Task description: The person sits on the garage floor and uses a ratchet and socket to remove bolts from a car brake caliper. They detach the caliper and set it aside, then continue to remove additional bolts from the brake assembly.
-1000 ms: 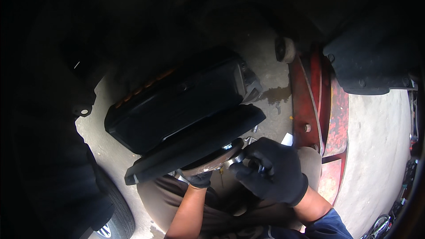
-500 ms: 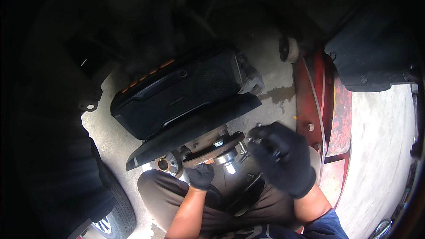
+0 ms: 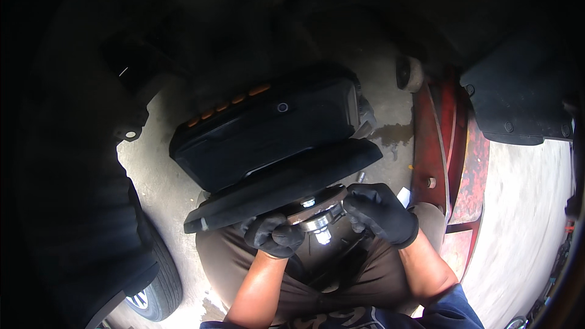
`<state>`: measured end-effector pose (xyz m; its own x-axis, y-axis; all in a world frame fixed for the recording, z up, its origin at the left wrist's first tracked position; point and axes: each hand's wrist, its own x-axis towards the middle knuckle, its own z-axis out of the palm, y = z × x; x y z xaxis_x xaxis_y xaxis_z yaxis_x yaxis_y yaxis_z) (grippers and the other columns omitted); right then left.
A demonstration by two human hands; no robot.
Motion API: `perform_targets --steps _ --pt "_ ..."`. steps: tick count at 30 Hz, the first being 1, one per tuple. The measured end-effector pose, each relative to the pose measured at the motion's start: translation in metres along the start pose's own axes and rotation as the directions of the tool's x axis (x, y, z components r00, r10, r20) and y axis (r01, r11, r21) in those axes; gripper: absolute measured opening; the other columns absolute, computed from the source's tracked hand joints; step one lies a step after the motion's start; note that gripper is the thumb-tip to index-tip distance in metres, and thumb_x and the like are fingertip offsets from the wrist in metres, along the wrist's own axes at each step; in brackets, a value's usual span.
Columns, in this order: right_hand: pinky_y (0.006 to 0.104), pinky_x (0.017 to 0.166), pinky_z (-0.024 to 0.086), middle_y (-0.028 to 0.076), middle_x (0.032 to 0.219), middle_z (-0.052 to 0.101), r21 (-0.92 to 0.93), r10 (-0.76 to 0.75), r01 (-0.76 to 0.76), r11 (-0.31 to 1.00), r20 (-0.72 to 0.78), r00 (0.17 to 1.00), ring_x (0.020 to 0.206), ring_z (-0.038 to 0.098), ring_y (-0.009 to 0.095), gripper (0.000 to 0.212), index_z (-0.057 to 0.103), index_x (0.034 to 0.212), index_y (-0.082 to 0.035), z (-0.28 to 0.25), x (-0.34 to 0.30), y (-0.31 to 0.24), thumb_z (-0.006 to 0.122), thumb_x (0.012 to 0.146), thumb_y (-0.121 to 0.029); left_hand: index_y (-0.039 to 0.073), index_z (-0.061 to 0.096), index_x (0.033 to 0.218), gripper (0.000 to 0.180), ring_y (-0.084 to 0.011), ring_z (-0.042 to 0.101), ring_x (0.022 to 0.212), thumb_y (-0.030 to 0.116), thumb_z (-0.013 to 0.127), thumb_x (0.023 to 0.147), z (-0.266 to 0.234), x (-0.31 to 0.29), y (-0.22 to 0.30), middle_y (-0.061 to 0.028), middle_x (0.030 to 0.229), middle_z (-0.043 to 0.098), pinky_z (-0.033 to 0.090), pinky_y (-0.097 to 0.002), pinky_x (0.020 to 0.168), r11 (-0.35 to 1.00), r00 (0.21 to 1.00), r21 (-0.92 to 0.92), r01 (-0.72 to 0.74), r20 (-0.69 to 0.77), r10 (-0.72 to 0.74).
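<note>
A round, rust-brown wheel hub (image 3: 314, 206) sits tilted between my hands, above my lap. On its near side it has a shiny metal ring (image 3: 318, 222) and a bright centre end. Black gloves cover both hands. My left hand (image 3: 275, 235) is closed, fingers curled at the hub's left edge. At the right edge my right hand (image 3: 382, 214) has its fingers bent round the rim; whether a small part is also in them is hidden. Just behind the hub lies a long black curved panel (image 3: 286, 178).
Beyond the panel stands a bulky black case (image 3: 262, 140) with orange marks. A small metal piece (image 3: 361, 176) lies near the panel's right end. On the right is a red metal frame (image 3: 431, 146); a tyre (image 3: 159, 280) stands lower left. Dark vehicle parts hang overhead.
My right hand has come down and left to the hub's right edge. The left hand's fingers have turned and curled beside the hub. The whole view has shifted slightly.
</note>
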<state>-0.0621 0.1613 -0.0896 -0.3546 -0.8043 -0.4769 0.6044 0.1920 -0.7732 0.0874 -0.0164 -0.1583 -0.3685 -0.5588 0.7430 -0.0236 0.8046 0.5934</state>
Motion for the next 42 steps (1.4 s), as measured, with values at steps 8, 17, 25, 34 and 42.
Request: perform_targets --steps 8,17,25,34,42 --pt "0.025 0.057 0.037 -0.004 0.069 0.055 -0.135 -0.137 0.119 0.984 -0.129 0.982 0.063 0.046 0.003 0.018 0.07 0.103 -0.002 0.018 -0.004 0.01 0.06 0.107 -0.016 0.002 0.066 0.076 0.052 -0.0242 0.074 0.08 0.041 0.048 0.105 -0.005 -0.035 -0.018 -0.0093 0.084 0.077 0.056 -0.0303 0.076 0.914 0.992 0.385 -0.124 0.077 0.102" --pt "0.0336 0.06 0.044 0.01 0.069 0.058 -0.391 -0.266 0.178 0.903 -0.181 0.947 0.061 0.054 0.015 0.012 0.066 0.094 0.001 0.03 -0.008 -0.001 0.063 0.099 -0.009 0.002 0.068 0.09 0.045 -0.0243 0.074 0.085 0.041 0.05 0.105 0.001 -0.068 -0.035 -0.0096 0.092 0.076 0.056 -0.0314 0.078 0.996 0.986 -0.013 0.086 0.145 -0.083" --pt "0.0374 0.059 0.047 0.015 0.07 0.061 -0.659 -0.47 0.272 0.701 -0.141 0.871 0.061 0.061 0.029 0.009 0.067 0.093 -0.001 0.04 -0.012 -0.009 0.07 0.093 -0.01 0.003 0.067 0.099 0.04 -0.0247 0.073 0.089 0.04 0.053 0.104 0.009 -0.083 -0.047 -0.01 0.098 0.074 0.056 -0.0334 0.082 0.957 0.959 -0.158 0.244 0.188 -0.213" --pt "0.0414 0.059 0.05 0.016 0.076 0.065 -0.836 -0.632 0.319 0.447 -0.043 0.773 0.064 0.065 0.036 0.015 0.067 0.095 -0.003 0.059 -0.016 -0.016 0.075 0.086 -0.013 0.004 0.066 0.109 0.036 -0.0252 0.071 0.093 0.038 0.056 0.104 0.024 -0.11 -0.064 -0.0105 0.104 0.073 0.056 -0.0356 0.086 0.746 0.832 -0.377 0.549 0.33 -0.445" --pt "0.0413 0.056 0.051 0.015 0.077 0.066 -0.887 -0.662 0.3 0.351 -0.008 0.749 0.064 0.067 0.035 0.017 0.068 0.094 -0.005 0.074 -0.016 -0.023 0.077 0.084 -0.015 0.005 0.065 0.118 0.036 -0.0256 0.07 0.097 0.037 0.059 0.104 0.029 -0.133 -0.069 -0.0109 0.11 0.071 0.055 -0.0376 0.09 0.569 0.723 -0.445 0.691 0.409 -0.557"
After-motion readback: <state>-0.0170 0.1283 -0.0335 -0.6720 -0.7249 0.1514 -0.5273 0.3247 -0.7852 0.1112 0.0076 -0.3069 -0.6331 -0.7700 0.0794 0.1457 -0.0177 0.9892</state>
